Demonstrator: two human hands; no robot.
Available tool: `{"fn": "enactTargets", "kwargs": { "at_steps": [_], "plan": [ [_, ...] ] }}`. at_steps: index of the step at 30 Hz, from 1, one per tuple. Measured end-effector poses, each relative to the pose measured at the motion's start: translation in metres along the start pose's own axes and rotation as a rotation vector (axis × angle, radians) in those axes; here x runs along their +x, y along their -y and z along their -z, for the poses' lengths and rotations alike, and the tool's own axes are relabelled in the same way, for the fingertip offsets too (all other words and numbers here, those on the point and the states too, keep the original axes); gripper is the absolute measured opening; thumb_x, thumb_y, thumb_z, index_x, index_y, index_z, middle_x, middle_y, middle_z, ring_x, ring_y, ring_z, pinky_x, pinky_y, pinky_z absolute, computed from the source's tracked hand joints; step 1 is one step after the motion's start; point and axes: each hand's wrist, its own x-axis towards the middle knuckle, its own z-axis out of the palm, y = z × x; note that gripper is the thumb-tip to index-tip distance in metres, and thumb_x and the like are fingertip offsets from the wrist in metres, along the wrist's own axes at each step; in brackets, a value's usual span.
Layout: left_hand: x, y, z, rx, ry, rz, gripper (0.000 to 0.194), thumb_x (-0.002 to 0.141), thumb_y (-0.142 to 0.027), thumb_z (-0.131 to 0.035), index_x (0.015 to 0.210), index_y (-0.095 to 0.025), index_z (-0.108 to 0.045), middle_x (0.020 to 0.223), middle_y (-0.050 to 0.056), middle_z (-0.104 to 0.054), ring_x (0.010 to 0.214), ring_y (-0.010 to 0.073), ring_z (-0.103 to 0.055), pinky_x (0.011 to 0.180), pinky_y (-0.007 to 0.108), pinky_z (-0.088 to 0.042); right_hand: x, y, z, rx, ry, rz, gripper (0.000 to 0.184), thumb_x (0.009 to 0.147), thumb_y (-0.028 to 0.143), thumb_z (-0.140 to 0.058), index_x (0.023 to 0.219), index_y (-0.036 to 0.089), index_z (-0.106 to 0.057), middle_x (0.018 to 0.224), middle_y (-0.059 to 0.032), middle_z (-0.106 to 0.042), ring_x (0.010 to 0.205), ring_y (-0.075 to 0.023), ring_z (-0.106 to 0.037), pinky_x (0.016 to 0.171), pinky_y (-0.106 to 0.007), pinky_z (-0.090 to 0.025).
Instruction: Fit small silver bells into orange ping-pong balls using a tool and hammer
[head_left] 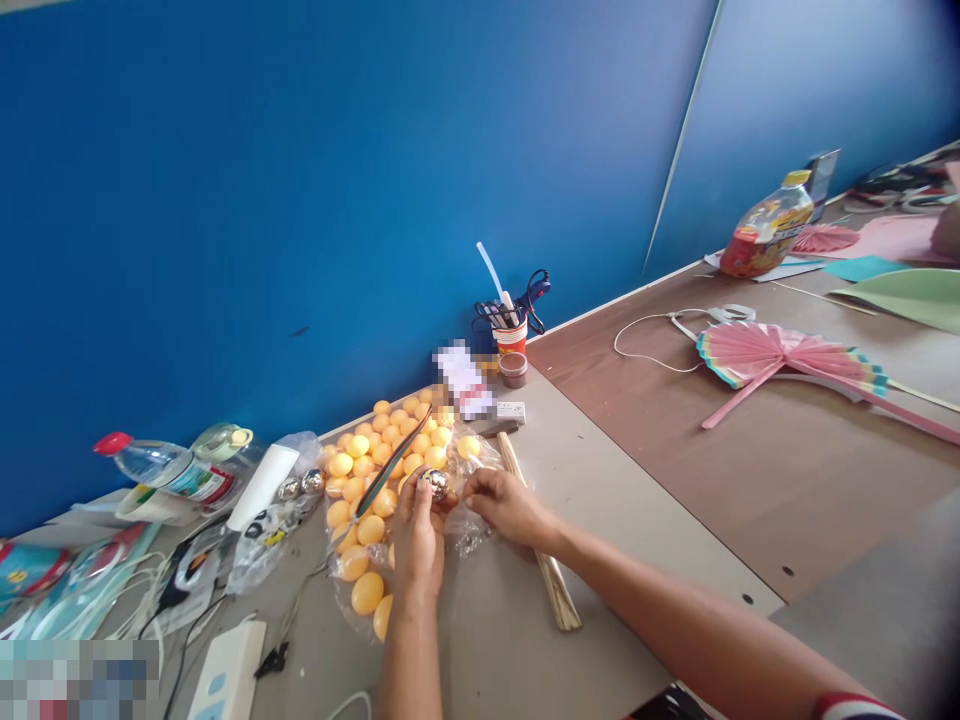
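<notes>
The left hand (420, 540) clamps its grip on a silver ball (436, 483), partly hiding it. Right of the ball, the right hand (516, 508) curls; whether its grip meets, I cannot tell. Beyond the ball lie bagged orange balls (382, 456).

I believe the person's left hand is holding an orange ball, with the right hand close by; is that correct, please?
The colour is wrong: the head view shows the left hand holding a shiny silvery ball, with the right hand close by.
</notes>
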Motion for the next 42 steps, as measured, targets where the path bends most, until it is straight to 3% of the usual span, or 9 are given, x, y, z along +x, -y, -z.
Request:
{"fn": "enactTargets", "kwargs": {
  "at_steps": [4,7,9,16,23,28,38,42],
  "plan": [
    [0.001,-0.001,0.001,-0.073,-0.003,0.019,0.041,0.072,-0.048,-0.085,0.098,-0.021,-0.07,0.082,0.0,-0.07,0.065,0.0142,-0.063,0.067,0.03,-0.054,-0.008,-0.002,-0.006,-0.615,0.135,0.182,0.017,0.084,0.008,-0.057,0.091,0.017,-0.069,0.098,-0.0078,-0.07,0.082,-0.0186,-0.063,0.073,-0.028,-0.044],
    [0.0,-0.001,0.0,-0.09,-0.007,0.025,0.037,0.073,-0.046,-0.085,0.094,-0.02,-0.07,0.081,-0.001,-0.07,0.064,0.0123,-0.063,0.065,0.027,-0.052,-0.012,0.002,-0.008,-0.954,0.274,0.19,0.017,0.088,0.013,-0.058,0.098,0.016,-0.071,0.103,-0.0112,-0.07,0.082,-0.0212,-0.065,0.071,-0.031,-0.043],
    [0.0,-0.001,0.0,-0.092,-0.005,0.026,0.035,0.073,-0.046,-0.085,0.09,-0.019,-0.069,0.081,-0.001,-0.07,0.064,0.0117,-0.063,0.066,0.027,-0.052,-0.013,0.005,-0.008,-1.04,0.305,0.191,0.019,0.089,0.012,-0.057,0.101,0.016,-0.071,0.104,-0.0118,-0.071,0.081,-0.0216,-0.065,0.069,-0.031,-0.042],
    [-0.001,-0.001,0.001,-0.09,-0.002,0.045,0.038,0.071,-0.046,-0.086,0.093,-0.019,-0.069,0.082,-0.001,-0.071,0.065,0.0124,-0.064,0.066,0.028,-0.054,-0.013,0.005,-0.007,-1.011,0.243,0.197,0.023,0.089,0.012,-0.056,0.108,0.015,-0.068,0.102,-0.0111,-0.072,0.077,-0.0201,-0.064,0.066,-0.03,-0.041],
    [0.001,-0.001,-0.003,-0.108,-0.03,0.04,0.042,0.063,-0.047,-0.09,0.086,-0.018,-0.068,0.079,0.0,-0.071,0.063,0.012,-0.064,0.064,0.026,-0.053,-0.011,-0.004,-0.009,-1.05,0.301,0.331,0.017,0.09,0.014,-0.057,0.096,0.018,-0.072,0.102,-0.0093,-0.071,0.079,-0.0187,-0.062,0.07,-0.03,-0.043],
    [0.0,-0.002,-0.004,-0.126,-0.027,0.054,0.05,0.061,-0.047,-0.091,0.096,-0.019,-0.07,0.08,0.001,-0.072,0.065,0.014,-0.066,0.067,0.029,-0.055,-0.011,-0.003,-0.008,-1.052,0.333,0.366,0.017,0.09,0.014,-0.058,0.094,0.017,-0.074,0.098,-0.0081,-0.071,0.077,-0.0173,-0.061,0.073,-0.03,-0.044],
    [0.0,-0.003,-0.003,-0.13,0.015,0.051,0.047,0.059,-0.034,-0.094,0.097,-0.021,-0.07,0.084,-0.001,-0.071,0.066,0.0117,-0.066,0.067,0.025,-0.054,-0.011,0.001,-0.01,-1.075,0.37,0.348,0.016,0.09,0.014,-0.058,0.09,0.014,-0.074,0.096,-0.0103,-0.07,0.078,-0.0192,-0.061,0.074,-0.031,-0.043],
    [0.0,-0.004,-0.001,-0.132,0.036,0.058,0.045,0.062,-0.036,-0.092,0.099,-0.02,-0.072,0.08,-0.001,-0.07,0.066,0.0112,-0.066,0.069,0.025,-0.054,-0.011,0.0,-0.007,-0.937,0.278,0.308,0.016,0.092,0.014,-0.054,0.089,0.014,-0.07,0.096,-0.0099,-0.069,0.074,-0.0164,-0.059,0.068,-0.028,-0.04]
  ]
}}
